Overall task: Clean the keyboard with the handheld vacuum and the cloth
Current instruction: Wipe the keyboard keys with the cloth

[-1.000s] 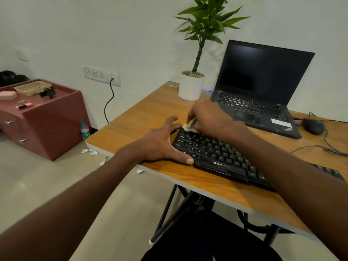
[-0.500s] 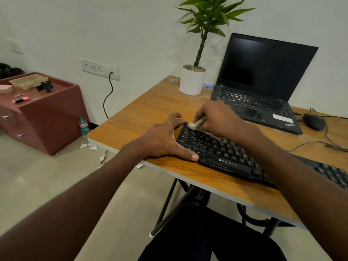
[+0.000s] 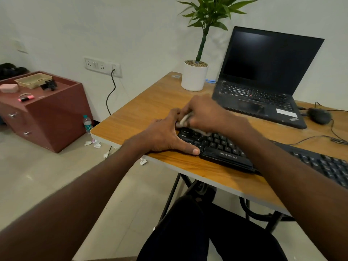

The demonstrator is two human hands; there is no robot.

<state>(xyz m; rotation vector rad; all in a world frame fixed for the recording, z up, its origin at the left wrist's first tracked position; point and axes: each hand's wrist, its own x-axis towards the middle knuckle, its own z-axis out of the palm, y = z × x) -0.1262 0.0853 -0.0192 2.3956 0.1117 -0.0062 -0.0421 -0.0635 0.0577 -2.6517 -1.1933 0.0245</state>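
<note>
Keyboard [image 3: 226,147] sits at the desk's [image 3: 150,104] front edge. Right hand [image 3: 205,113], fingers curled round the cloth [image 3: 185,119], has wiped back to the far-left keys. Left hand [image 3: 165,134], fingers spread, still braces the keyboard's end. Cloth pass ongoing.

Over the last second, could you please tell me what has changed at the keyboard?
The right hand moved the cloth along the keyboard's left end toward its far corner. The left hand stayed flat at the keyboard's left edge, and the right hand still grips the cloth.

Plain office room: laptop [image 3: 263,81], wooden desk [image 3: 150,106], drawer cabinet [image 3: 52,117].
</note>
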